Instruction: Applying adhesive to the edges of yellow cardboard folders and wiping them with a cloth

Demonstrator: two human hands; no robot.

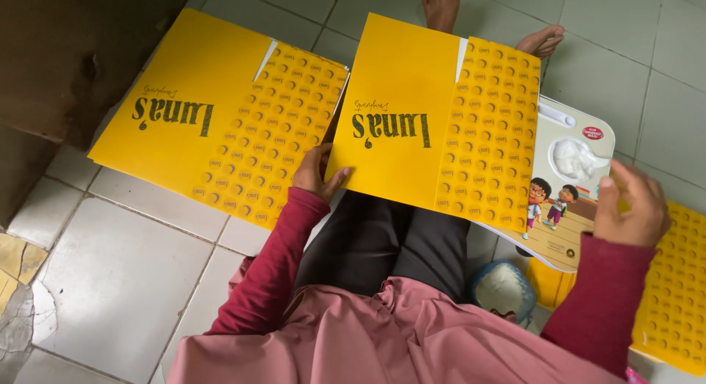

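Head view, person seated on tiled floor, legs stretched forward, bare feet at top of frame.

Far left: flat yellow cardboard sheet lying on the floor, plain half with dark lettering, other half covered in a dotted pattern. Nobody touching it; its right edge sits just beside the left hand.

Left hand: grip pinching the lower left edge of a second yellow sheet, thumb on top, other fingers hidden beneath. This sheet lies across the lap and knees, same print as the first, tilted slightly.

Under the second sheet's right edge: a cartoon-printed tray, pale, with two drawn children and a spoon-shaped recess, resting partly below the sheet.

Right hand: fingers loosely spread and curled, over the tray's right edge; contact cannot be told.

Far right: third yellow sheet, dotted side up, on the floor under the right forearm. Small clear plastic bag beside the right thigh.
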